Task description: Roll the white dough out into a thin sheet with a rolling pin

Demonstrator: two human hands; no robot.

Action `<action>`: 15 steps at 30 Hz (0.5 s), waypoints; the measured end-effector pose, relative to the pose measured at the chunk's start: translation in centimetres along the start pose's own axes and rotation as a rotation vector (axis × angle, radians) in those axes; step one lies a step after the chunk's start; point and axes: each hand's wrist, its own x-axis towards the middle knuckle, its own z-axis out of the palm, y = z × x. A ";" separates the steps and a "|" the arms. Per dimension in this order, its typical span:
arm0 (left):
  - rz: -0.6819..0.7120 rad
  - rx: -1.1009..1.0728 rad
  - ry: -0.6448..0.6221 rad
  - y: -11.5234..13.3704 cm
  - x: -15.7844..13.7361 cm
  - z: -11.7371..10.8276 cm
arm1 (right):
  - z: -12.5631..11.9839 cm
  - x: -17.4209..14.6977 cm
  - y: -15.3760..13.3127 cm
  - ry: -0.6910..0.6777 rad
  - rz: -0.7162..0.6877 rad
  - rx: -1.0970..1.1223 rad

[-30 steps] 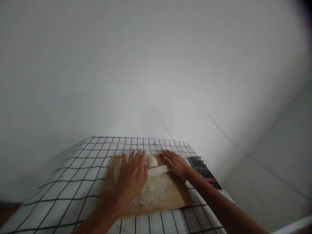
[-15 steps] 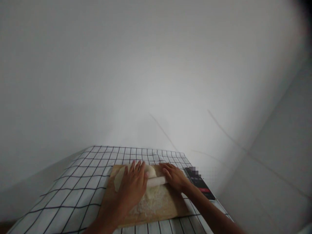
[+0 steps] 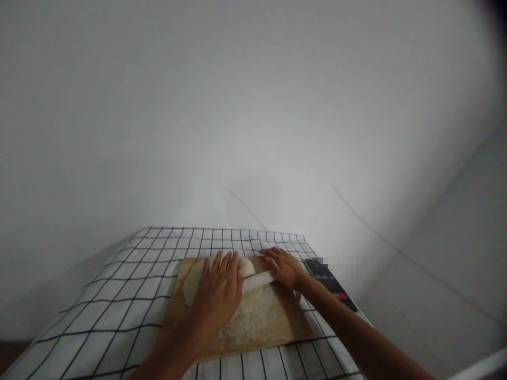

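A pale rolling pin (image 3: 256,282) lies slightly aslant across a flattened sheet of dough (image 3: 191,285), its right side tipped toward the far edge. My left hand (image 3: 219,282) rests palm down over the pin's left part, fingers stretched out and spread across the dough. Over the pin's right end lies my right hand (image 3: 285,268), fingers extended past it rather than wrapped round. Both palms hide the pin's ends. Beneath everything is a wooden board (image 3: 287,322), dusted with flour near its front.
A white tablecloth (image 3: 119,311) with a dark grid covers the table. Right of the board lies a phone (image 3: 331,282) with a timer on its screen, partly pixelated. The white wall (image 3: 253,116) stands directly behind the table.
The rolling pin now slants more, its right end farther from me. My right hand has shifted slightly with it. The whole view has moved a little, lifting the table in the picture.
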 end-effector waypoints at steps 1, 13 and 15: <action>0.022 0.009 0.005 0.0 -0.2 0.1 | -0.1 -0.7 -0.2 0.004 0.006 -0.014; 0.194 0.042 0.114 0.6 -2.9 0.0 | -0.7 -7.7 -3.5 0.094 0.076 0.069; 0.203 0.032 0.150 0.9 -3.6 0.1 | -0.4 -8.5 -3.6 0.131 0.057 0.082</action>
